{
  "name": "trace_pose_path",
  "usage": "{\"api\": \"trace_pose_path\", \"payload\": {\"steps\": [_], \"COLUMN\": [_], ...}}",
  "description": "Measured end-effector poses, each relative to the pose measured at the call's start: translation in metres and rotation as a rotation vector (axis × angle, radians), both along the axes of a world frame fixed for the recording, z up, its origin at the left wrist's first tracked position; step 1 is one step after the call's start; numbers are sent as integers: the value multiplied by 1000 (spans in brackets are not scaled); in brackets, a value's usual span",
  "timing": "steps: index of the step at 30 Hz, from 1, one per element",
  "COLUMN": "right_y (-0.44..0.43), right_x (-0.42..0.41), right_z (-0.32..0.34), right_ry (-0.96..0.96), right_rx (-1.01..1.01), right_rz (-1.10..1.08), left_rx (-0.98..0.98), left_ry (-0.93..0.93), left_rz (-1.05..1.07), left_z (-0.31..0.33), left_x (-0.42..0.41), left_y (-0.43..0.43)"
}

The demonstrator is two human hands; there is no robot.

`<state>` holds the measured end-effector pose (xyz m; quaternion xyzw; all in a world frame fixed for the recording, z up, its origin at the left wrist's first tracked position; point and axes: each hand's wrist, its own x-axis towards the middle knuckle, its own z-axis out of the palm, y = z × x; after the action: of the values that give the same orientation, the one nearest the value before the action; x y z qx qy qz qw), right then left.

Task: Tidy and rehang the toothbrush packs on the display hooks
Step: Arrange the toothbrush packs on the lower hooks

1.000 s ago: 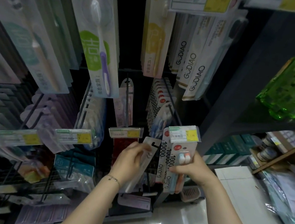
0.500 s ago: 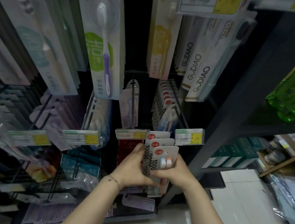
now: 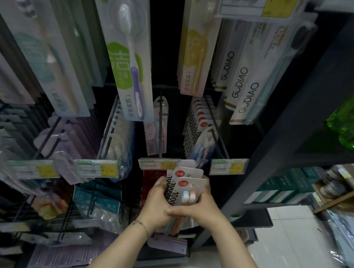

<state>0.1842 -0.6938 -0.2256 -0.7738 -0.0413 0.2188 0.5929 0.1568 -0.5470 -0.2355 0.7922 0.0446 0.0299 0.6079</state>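
Head view showed your left grip and right grip both clasping the upright toothbrush packs at lower centre; their display hook lay above and right, nearer your right grip.

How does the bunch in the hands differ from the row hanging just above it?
The held bunch is off any hook, gripped by the left hand and right hand; the hanging row sits threaded on its hook. The held bunch shows three fanned tops; the hanging row holds many more. Both have white cards, red round logos.
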Motion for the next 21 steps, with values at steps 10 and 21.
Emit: {"api": "trace_pose_path", "payload": {"steps": [10,21], "right_y": [-50,-8], "right_x": [32,119], "right_z": [29,32], "right_ry": [72,-206], "right_rx": [-82,-242], "right_rz": [19,-316], "left_rx": [-15,82], "left_ry": [67,27], "left_rz": [47,114], "left_z": [-14,1], "left_x": [-6,-3], "left_y": [19,35]}}
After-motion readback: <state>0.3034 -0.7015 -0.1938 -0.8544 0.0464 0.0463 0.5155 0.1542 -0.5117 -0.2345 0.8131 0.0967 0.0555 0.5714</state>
